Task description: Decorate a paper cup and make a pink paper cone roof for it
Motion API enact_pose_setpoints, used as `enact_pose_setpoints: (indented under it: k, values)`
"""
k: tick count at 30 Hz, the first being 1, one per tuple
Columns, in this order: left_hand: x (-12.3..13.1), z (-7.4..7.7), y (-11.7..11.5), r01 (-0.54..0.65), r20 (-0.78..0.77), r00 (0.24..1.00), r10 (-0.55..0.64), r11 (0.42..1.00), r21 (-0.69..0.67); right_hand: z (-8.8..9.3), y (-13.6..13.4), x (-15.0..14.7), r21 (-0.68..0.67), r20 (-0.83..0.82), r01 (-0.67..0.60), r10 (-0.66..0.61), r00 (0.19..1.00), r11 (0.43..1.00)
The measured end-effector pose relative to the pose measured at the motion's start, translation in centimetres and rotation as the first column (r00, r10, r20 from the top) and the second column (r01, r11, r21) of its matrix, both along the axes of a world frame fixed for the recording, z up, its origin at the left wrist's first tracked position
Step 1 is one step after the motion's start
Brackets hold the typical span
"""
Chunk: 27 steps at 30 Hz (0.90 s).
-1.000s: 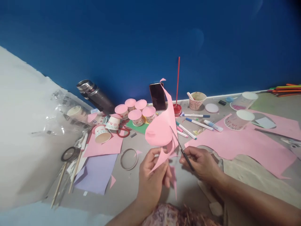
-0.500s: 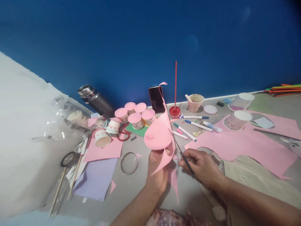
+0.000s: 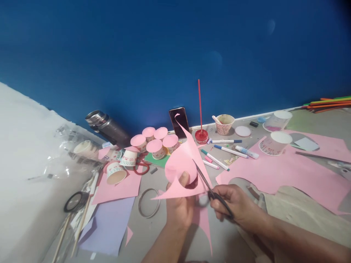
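Note:
A piece of pink paper (image 3: 178, 164), partly cut into a rounded shape with a long strip curling off it, is gripped in my left hand (image 3: 179, 208). The left thumb lies over the paper's face; the other fingers are behind it. My right hand (image 3: 233, 204) is closed round the black handles of a pair of scissors (image 3: 202, 174), whose blades lie along the edge of the rounded piece, against the paper. Below the hands a pink offcut (image 3: 203, 226) is on the table.
Several paper cups topped with pink discs (image 3: 155, 149) stand left of centre, near a leaning thermos (image 3: 108, 128). A phone (image 3: 179, 122) rests against the blue wall. Markers (image 3: 230, 151) and a large pink sheet (image 3: 287, 179) lie rightward; a tape roll (image 3: 149, 203) is left of my hands.
The pink paper has turned in my left hand, its loose strip swinging lower and sideways. My right hand has brought the scissors to a different stretch of the edge. The view has shifted slightly.

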State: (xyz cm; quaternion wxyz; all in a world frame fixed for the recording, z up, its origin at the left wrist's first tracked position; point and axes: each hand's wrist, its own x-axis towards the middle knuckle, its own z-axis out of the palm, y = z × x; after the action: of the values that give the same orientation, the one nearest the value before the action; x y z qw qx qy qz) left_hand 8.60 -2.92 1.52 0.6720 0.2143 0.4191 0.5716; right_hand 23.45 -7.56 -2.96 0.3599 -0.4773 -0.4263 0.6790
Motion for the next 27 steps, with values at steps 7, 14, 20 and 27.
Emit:
enact_pose_setpoints:
  k: [7, 14, 20, 27]
  values:
    - [-0.46, 0.22, 0.26, -0.009, -0.045, 0.999, 0.008, 1.0, -0.02, -0.61, -0.18, 0.58, 0.031, -0.103, -0.08, 0.083, 0.991, 0.996]
    - [-0.53, 0.09, 0.24, -0.019, -0.021, 1.0, 0.018, 0.999, -0.026, -0.02, -0.03, 0.65, -0.015, -0.121, -0.107, 0.104, 0.987, 0.994]
    - [-0.57, -0.04, 0.28, -0.011, 0.03, 0.999, 0.011, 1.0, -0.004, 0.02, 0.04, 0.85, 0.007, -0.091, -0.107, 0.107, 0.99, 0.994]
    - [-0.92, -0.28, 0.36, -0.057, -0.002, 0.998, 0.057, 0.996, -0.074, -0.11, 0.01, 0.84, 0.025, -0.087, -0.099, 0.1, 0.991, 0.995]
